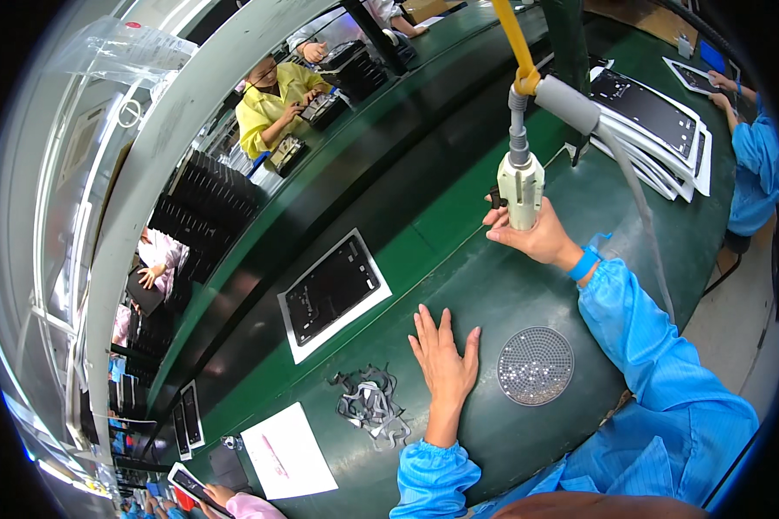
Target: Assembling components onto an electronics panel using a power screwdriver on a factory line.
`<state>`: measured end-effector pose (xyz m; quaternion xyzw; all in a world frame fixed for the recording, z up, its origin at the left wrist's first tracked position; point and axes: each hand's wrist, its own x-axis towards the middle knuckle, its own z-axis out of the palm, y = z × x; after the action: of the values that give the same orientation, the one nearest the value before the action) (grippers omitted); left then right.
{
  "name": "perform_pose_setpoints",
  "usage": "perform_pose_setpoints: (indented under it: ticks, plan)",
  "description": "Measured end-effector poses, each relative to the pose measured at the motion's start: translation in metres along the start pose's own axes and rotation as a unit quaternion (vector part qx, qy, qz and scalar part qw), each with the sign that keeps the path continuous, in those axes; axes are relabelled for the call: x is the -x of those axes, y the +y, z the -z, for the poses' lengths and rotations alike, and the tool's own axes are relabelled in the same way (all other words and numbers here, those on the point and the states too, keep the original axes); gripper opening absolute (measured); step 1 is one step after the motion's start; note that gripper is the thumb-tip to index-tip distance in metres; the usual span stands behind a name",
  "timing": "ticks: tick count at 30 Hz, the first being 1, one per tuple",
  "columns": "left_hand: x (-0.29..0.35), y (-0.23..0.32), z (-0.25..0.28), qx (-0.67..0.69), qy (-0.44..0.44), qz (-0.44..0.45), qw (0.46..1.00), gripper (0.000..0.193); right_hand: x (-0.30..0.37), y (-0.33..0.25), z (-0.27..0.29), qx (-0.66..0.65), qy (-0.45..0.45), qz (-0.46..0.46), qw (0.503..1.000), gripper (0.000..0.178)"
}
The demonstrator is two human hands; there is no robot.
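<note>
My right hand [541, 238] is wrapped round the lower body of a pale electric screwdriver [521, 186], which hangs upright from a yellow cord. A blue band circles that wrist. Flat on the green bench, fingers spread, lies my left hand [447, 359] with nothing in it. Between my forearms sits a round perforated screw tray [536, 366] holding many small shiny pieces. Left of my left hand is a tangled heap of grey and black strips [372, 402]. The screwdriver's tip is hidden by my right hand.
A black panel on a white sheet [333, 290] lies on the green strip beyond my left hand. Stacked panels [653, 130] stand at the far right, near a co-worker's blue sleeve [757, 169]. White paper [290, 454] lies at lower left. A grey cable [640, 208] hangs beside my right arm.
</note>
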<state>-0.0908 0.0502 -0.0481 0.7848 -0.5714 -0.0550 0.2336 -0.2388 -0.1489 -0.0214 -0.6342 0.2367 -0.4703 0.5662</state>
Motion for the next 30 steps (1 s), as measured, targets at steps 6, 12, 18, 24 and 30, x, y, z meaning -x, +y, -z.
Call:
perform_pose_setpoints:
  ticks: [6,12,18,24,30]
  plan:
    - [0.0,0.001,0.0,-0.004,0.001,-0.002,1.0,0.058,-0.001,-0.005,0.0,0.012,0.013,0.059,0.998,0.027]
    - [-0.002,0.003,0.003,0.002,-0.001,0.0,1.0,0.057,-0.002,-0.031,0.006,-0.021,-0.013,0.032,0.999,0.053]
    - [-0.001,0.003,0.003,0.002,0.0,0.0,1.0,0.057,-0.001,-0.047,0.007,-0.031,-0.029,0.06,0.997,0.053]
    - [0.0,0.002,0.002,-0.005,-0.004,-0.002,1.0,0.058,-0.001,-0.051,0.005,-0.093,-0.088,-0.01,0.992,0.042]
    - [-0.001,0.003,0.003,-0.004,-0.005,-0.001,1.0,0.057,-0.001,-0.052,0.006,-0.065,-0.093,-0.029,0.993,0.04]
